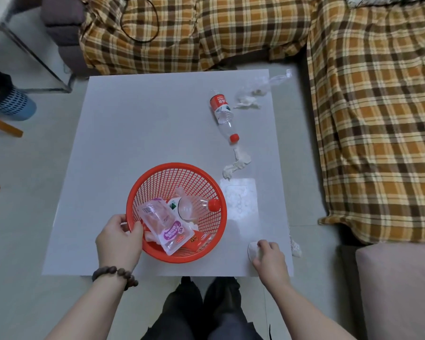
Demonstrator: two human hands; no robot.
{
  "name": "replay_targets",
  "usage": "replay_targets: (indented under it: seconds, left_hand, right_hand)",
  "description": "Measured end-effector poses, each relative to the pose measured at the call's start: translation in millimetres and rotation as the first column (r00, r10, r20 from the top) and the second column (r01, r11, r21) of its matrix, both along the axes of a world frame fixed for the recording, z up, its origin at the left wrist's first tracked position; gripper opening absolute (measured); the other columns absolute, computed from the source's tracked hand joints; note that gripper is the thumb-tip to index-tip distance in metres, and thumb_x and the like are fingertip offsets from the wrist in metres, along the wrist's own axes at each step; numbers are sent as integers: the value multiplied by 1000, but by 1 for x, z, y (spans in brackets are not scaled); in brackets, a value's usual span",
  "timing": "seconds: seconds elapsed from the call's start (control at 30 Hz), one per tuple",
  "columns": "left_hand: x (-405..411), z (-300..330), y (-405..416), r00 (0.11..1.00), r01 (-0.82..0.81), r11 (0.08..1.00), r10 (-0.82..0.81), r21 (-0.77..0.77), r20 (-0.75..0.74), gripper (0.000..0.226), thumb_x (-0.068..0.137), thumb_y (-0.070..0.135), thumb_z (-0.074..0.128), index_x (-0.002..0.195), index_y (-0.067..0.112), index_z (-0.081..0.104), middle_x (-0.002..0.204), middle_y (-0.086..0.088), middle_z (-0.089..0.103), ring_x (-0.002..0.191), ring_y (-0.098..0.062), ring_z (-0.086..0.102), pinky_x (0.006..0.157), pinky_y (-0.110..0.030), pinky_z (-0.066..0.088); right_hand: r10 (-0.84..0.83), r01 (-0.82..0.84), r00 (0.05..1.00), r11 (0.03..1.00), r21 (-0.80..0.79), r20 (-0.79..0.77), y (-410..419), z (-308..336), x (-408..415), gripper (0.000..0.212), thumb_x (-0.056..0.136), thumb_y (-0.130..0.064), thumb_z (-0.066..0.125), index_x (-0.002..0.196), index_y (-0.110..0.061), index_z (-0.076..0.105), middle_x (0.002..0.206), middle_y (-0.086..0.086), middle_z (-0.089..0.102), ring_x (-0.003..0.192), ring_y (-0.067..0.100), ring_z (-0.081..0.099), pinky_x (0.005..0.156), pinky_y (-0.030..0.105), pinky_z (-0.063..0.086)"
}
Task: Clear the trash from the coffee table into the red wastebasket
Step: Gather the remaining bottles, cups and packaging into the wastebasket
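Left hand (119, 244): fingers curled over the near-left rim of the red wastebasket (155, 177), thumb outside, gripping it. The basket sits on the coffee table (133, 133) and holds a clear pouch (163, 225), a bottle and other scraps.

Right hand (268, 256): closed around a white wad (252, 249) at the table's near-right corner.

Beyond the right hand: twisted tissue (237, 164), then a lying plastic bottle (222, 112). More tissue (247, 103) lies just right of that bottle.

Plaid-covered sofa (231, 33) behind, right; pale tiled floor (17, 217); blue bin (12, 104) left.
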State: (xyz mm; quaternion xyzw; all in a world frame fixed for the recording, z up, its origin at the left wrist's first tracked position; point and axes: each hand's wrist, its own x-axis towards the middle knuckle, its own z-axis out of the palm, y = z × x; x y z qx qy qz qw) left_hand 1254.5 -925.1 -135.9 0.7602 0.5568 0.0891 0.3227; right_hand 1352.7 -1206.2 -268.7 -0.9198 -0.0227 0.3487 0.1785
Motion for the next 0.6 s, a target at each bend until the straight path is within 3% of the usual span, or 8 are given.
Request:
replay_targets:
  seconds: [0.17, 0.27, 0.37, 0.47, 0.6]
  left_hand:
    - [1, 3, -7, 1000, 0, 1000, 1, -19, 24, 3, 82, 17, 62, 85, 16, 61, 75, 0, 63, 63, 0, 54, 48, -17, 35]
    - [2, 7, -14, 999, 20, 999, -19, -39, 35, 3, 84, 18, 61, 87, 17, 61, 77, 0, 63, 63, -2, 55, 47, -17, 36]
    - [2, 15, -22, 997, 52, 997, -48, -59, 64, 4, 85, 22, 63, 84, 19, 60, 74, 4, 63, 63, -2, 56, 46, -17, 37]
    - [0, 23, -32, 991, 94, 992, -85, -86, 105, 6, 86, 25, 62, 82, 23, 59, 75, 7, 63, 64, -2, 59, 45, -17, 40]
    - [-3, 37, -42, 978, 167, 980, -150, -110, 147, 10, 86, 24, 62, 77, 26, 58, 74, 10, 64, 62, -1, 60, 46, -17, 44]
  right_hand:
    - [-170, 126, 976, 952, 278, 139, 13, 34, 20, 40, 85, -21, 57, 124, -15, 49, 129, 6, 47, 111, 23, 49, 86, 33, 40]
    - [-349, 203, 910, 846, 493, 224, 38, 77, 43, 37, 83, -23, 59, 119, -23, 51, 122, -4, 49, 102, 5, 45, 82, 21, 33]
    - [-422, 141, 865, 722, 677, 271, 69, 120, 54, 35, 78, -21, 56, 110, -33, 52, 110, -12, 52, 96, -8, 46, 77, 9, 35]
    - [-243, -59, 916, 704, 708, 318, 100, 149, 48, 35, 76, -23, 56, 109, -34, 53, 111, -10, 50, 97, -9, 46, 77, 6, 37]
    - [87, -281, 942, 729, 624, 323, 125, 155, 31, 40, 81, -17, 59, 120, -22, 55, 125, 0, 45, 113, 14, 46, 94, 26, 41]
